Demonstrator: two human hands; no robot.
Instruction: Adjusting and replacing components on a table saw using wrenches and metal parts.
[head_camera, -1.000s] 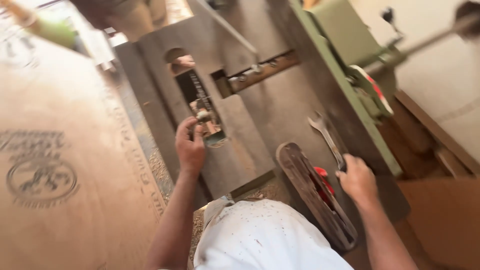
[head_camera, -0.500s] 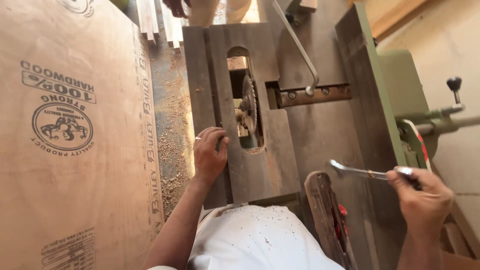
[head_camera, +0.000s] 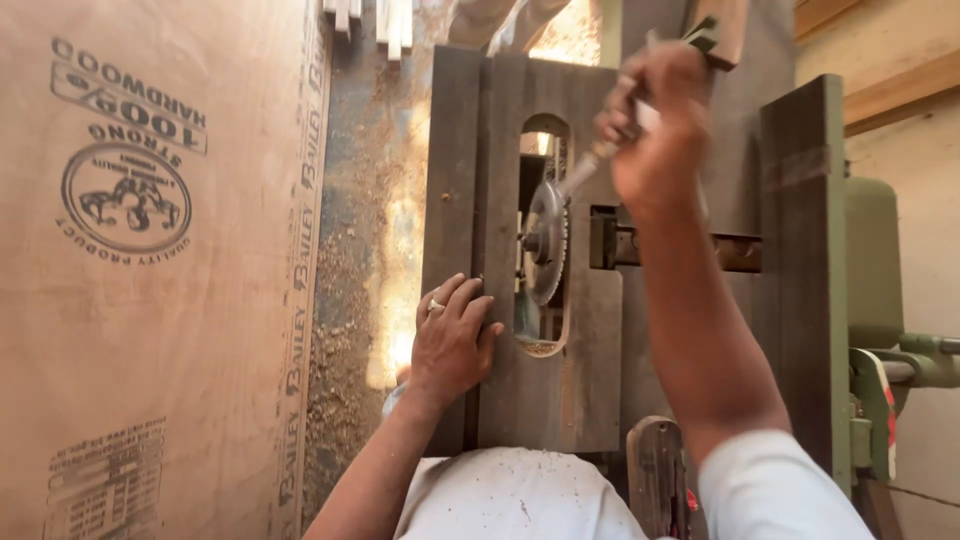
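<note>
A round toothed saw blade (head_camera: 545, 243) stands in the slot of a dark metal saw table (head_camera: 592, 340). My left hand (head_camera: 452, 338) lies flat on the table top just left of the slot, fingers spread, a ring on one finger. My right hand (head_camera: 655, 128) is raised over the far part of the table, closed around the handle of a metal spanner (head_camera: 590, 165). The spanner's far end reaches down to the middle of the blade.
A large plywood sheet (head_camera: 150, 280) with printed stamps lies on the left. Sawdust covers the strip (head_camera: 350, 300) between the sheet and the table. Green machine parts (head_camera: 885, 310) and a lever stand on the right. A wooden handle (head_camera: 657, 470) sits near my body.
My right hand has lifted the spanner from the right side near my body up and over to the saw blade. My left hand has stayed beside the slot.
</note>
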